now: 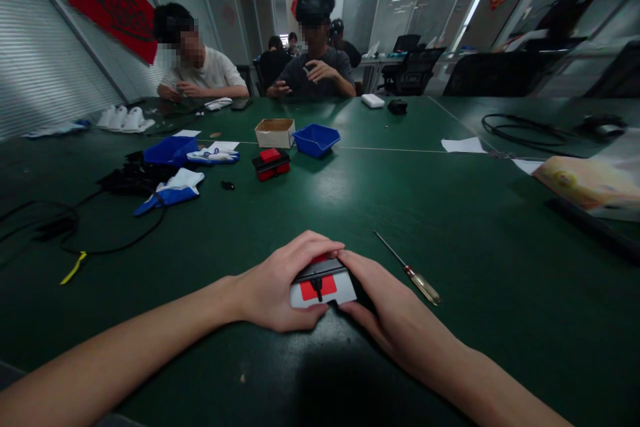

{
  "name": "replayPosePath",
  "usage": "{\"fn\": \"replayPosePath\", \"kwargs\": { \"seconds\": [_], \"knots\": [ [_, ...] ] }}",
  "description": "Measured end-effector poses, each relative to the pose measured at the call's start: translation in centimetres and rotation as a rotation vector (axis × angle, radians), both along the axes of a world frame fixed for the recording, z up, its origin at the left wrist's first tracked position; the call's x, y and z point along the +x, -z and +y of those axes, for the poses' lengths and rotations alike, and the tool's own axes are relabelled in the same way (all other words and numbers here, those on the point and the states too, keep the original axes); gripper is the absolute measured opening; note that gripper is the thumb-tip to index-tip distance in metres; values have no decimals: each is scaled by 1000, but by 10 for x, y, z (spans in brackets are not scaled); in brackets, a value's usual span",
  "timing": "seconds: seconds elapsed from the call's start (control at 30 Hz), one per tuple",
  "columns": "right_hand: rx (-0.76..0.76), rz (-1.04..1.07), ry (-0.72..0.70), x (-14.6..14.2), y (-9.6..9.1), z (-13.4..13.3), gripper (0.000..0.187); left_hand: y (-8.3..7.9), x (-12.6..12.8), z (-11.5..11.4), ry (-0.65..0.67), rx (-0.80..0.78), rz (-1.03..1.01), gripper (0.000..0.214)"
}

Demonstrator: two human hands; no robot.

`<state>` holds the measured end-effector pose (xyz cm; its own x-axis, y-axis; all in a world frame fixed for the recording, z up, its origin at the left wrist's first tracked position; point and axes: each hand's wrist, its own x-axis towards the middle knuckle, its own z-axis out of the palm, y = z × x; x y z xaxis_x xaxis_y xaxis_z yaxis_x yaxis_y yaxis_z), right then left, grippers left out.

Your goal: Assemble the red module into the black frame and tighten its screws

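Note:
Between my two hands is a small white, red and black box-shaped device (343, 288), with a dark bar across its top and a black T-shaped part on a red patch. My left hand (280, 283) wraps its left side, fingers over the far edge and thumb along the near edge. My right hand (387, 297) grips the right side the same way. Fingers cover much of the device, so its ends are hidden. To the right of my right hand lies a screwdriver (423, 285) with a clear yellowish handle, its shaft pointing away.
Ahead on the green table (375, 193) are a red and black box (273, 167), a cardboard box (275, 133) and a blue bin (316, 140). Gloves (175, 190) and black cables (120, 250) lie left; a printed bag (590, 180) lies right. Two people sit across the table.

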<state>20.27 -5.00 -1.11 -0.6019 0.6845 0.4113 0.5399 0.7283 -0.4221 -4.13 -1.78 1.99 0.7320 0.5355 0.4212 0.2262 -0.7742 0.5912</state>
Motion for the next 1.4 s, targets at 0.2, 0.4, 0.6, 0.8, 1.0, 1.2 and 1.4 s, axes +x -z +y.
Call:
{"fn": "replayPosePath", "kwargs": {
  "seconds": [0.2, 0.4, 0.6, 0.8, 1.0, 1.2, 1.4],
  "knots": [
    [146, 29, 34, -2, 1, -4, 43, -5, 0, -2, -13, 27, 66, 86],
    [296, 206, -57, 5, -12, -1, 49, -3, 1, -3, -34, 18, 162, 80],
    [12, 417, 119, -23, -34, 55, 14, 5, 6, -8, 240, 403, 265, 48],
    [23, 96, -181, -143, -38, 123, 36, 16, 14, -18, 306, 370, 92, 34],
    [-7, -145, -246, -254, -26, 165, 60, 62, 10, -34, 370, 318, 95, 40],
    [0, -211, -212, -246, -9, 158, 27, 52, 13, -25, 447, 315, 9, 61],
    [16, -210, -266, -163, -16, 108, 25, 21, 15, -14, 432, 466, -171, 44]
  ]
}}
